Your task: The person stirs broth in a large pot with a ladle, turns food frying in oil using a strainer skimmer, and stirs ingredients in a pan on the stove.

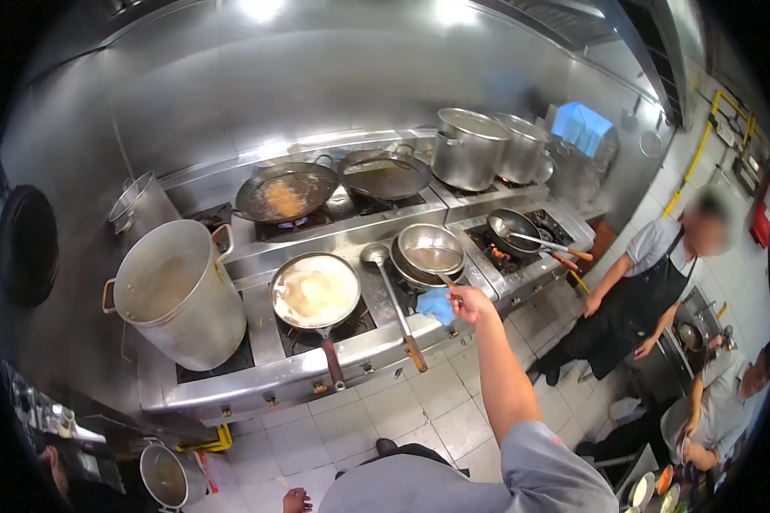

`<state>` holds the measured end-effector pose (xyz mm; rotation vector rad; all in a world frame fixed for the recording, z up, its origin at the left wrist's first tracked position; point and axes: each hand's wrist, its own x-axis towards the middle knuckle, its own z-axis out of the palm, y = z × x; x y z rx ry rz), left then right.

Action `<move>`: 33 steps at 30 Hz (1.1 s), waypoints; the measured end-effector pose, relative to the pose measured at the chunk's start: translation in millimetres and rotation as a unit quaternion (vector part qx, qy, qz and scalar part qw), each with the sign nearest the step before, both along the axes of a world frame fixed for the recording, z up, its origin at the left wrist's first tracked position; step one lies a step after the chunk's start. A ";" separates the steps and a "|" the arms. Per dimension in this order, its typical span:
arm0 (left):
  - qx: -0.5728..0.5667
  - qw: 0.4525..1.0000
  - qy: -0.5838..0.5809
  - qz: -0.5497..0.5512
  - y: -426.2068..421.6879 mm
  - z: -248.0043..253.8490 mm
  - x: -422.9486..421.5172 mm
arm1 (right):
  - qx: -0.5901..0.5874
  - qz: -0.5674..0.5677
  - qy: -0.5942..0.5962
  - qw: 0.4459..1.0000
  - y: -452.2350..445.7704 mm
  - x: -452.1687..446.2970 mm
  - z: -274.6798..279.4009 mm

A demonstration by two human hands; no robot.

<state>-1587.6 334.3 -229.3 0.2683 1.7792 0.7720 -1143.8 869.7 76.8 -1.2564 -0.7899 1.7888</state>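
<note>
My right hand (470, 304) stretches forward over the stove, fingers wrapped around the handle of a round metal strainer (431, 249). The strainer sits over a metal pan (399, 267) on the front burner, its bowl overlapping the pan's. Just left of it lies a ladle (393, 295) with a wooden handle end, pointing toward me. A blue cloth (437, 305) is beside my right hand at the stove's front edge. Low at the bottom edge, my left hand (297, 500) hangs beside my body, partly cut off, with its fingers loosely apart and nothing visible in it.
A frying pan of foamy pale liquid (316, 291) and a tall pot (178, 295) stand to the left. Behind are a wok with frying food (287, 193), another wok (385, 174) and stockpots (468, 150). A small wok (515, 232) is over flame. Two people (637, 291) stand right.
</note>
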 end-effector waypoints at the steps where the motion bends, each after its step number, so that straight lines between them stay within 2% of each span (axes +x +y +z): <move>1: -0.023 0.999 -0.026 0.029 -2.8 -1.5 1.8 | 0.045 0.004 -0.038 0.998 -10.3 -11.9 0.7; 3: -0.014 0.997 -0.042 0.064 -14.4 -5.3 2.1 | 0.110 -0.065 -0.030 0.991 -38.3 -27.0 1.2; 5: -0.009 0.993 -0.063 0.097 -29.5 -15.6 4.2 | 0.141 -0.130 -0.090 0.977 -63.0 -35.5 1.7; 6: -0.003 0.990 -0.066 0.122 -45.2 -24.8 2.9 | 0.140 -0.120 -0.098 0.978 -64.7 -30.3 -3.8; 7: 0.000 0.987 -0.069 0.143 -63.1 -32.4 4.4 | 0.187 -0.137 -0.217 0.948 -64.8 -22.4 -9.3; 8: 0.005 0.983 -0.084 0.161 -80.6 -38.4 7.1 | 0.233 -0.153 -0.329 0.902 -60.9 -8.8 -22.0; 9: 0.002 0.982 -0.086 0.165 -97.7 -40.9 11.5 | 0.477 -0.181 -0.509 0.694 -38.5 18.6 -60.7; 11: -0.091 0.983 -0.061 0.144 -122.2 -41.4 17.2 | 0.353 -0.113 -0.625 0.686 -66.1 8.7 -17.1; 12: -0.115 0.981 -0.060 0.142 -133.4 -39.5 21.3 | 0.355 -0.111 -0.623 0.689 -72.8 2.2 -10.7; 14: -0.144 0.977 -0.064 0.143 -146.3 -32.5 34.0 | 0.221 -0.003 -0.744 0.630 -77.2 -3.9 -10.3; 15: -0.149 0.976 -0.066 0.147 -151.0 -30.3 41.7 | 0.223 0.000 -0.742 0.632 -71.7 2.6 -21.5; 17: -0.147 0.975 -0.068 0.154 -147.9 -25.8 56.6 | 0.225 0.096 -0.752 0.613 -57.3 10.7 -33.5; 19: -0.137 0.974 -0.063 0.168 -139.1 -19.6 69.7 | 0.280 0.064 -0.714 0.638 -48.8 30.7 -34.6; 21: -0.111 0.975 -0.056 0.186 -123.2 -14.4 79.8 | 0.374 0.012 -0.586 0.719 -59.1 33.7 -19.2; 23: -0.073 0.973 -0.054 0.212 -98.3 -8.6 85.3 | 0.356 -0.048 -0.519 0.775 -60.9 34.2 -27.0; 25: -0.037 0.971 -0.055 0.230 -69.1 -2.7 92.9 | 0.460 -0.087 -0.430 0.772 -42.5 23.4 -37.5; 26: -0.022 0.970 -0.056 0.235 -57.0 1.0 95.0 | 0.379 -0.067 -0.365 0.847 -50.3 -10.3 13.8; 27: -0.014 0.973 -0.050 0.225 -42.1 5.5 98.1 | 0.408 -0.060 -0.353 0.840 -26.2 -19.1 15.7; 28: -0.004 0.971 -0.058 0.233 -29.3 7.6 98.5 | 0.414 -0.039 -0.303 0.857 12.3 -23.1 6.3; 29: 0.008 0.969 -0.066 0.240 -16.4 7.8 98.7 | 0.422 -0.011 -0.328 0.845 44.5 -35.0 15.2; 30: 0.009 0.967 -0.063 0.247 -7.9 11.3 100.6 | 0.475 -0.030 -0.297 0.827 88.1 -51.6 5.9; 31: 0.007 0.969 -0.038 0.246 1.2 16.4 101.3 | 0.523 -0.005 -0.318 0.791 100.5 -82.7 42.2; 32: 0.004 0.970 -0.012 0.244 8.3 25.6 104.4 | 0.424 0.049 -0.283 0.859 102.6 -112.7 82.9; 33: 0.003 0.968 -0.011 0.251 9.1 28.7 108.7 | 0.444 0.057 -0.283 0.848 124.8 -138.6 95.1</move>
